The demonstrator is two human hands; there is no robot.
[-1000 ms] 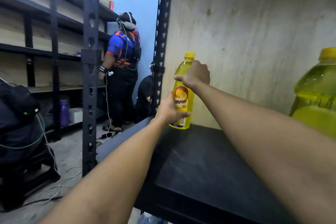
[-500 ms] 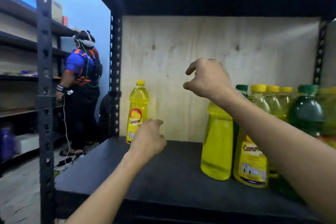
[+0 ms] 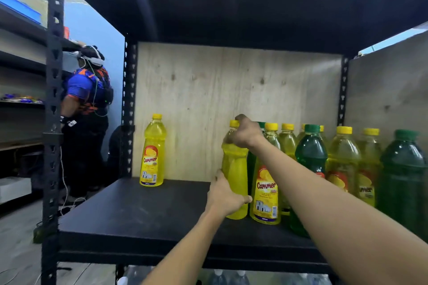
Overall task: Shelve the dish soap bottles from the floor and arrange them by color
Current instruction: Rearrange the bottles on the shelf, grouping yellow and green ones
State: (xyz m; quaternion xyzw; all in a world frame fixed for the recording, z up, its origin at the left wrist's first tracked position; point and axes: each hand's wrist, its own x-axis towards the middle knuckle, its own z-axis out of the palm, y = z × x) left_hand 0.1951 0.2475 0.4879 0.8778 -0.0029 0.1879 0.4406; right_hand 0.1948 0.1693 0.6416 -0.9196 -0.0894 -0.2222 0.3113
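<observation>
On the black shelf board a lone yellow dish soap bottle stands at the back left corner. A mixed cluster of yellow bottles and green bottles fills the right half. At the cluster's left edge stands a yellow bottle with its label turned away. My right hand grips its neck just under the cap. My left hand wraps its lower body from the left. Another labelled yellow bottle stands right beside it.
Black uprights frame the shelf, with a plywood back panel and a board overhead. A person in a blue shirt stands in the aisle at left, cables on the floor near them. Clear bottles show below the shelf.
The view has swung right from the lone bottle, which both hands let go of. Both hands have moved right and taken hold of the yellow bottle at the cluster's left edge.
</observation>
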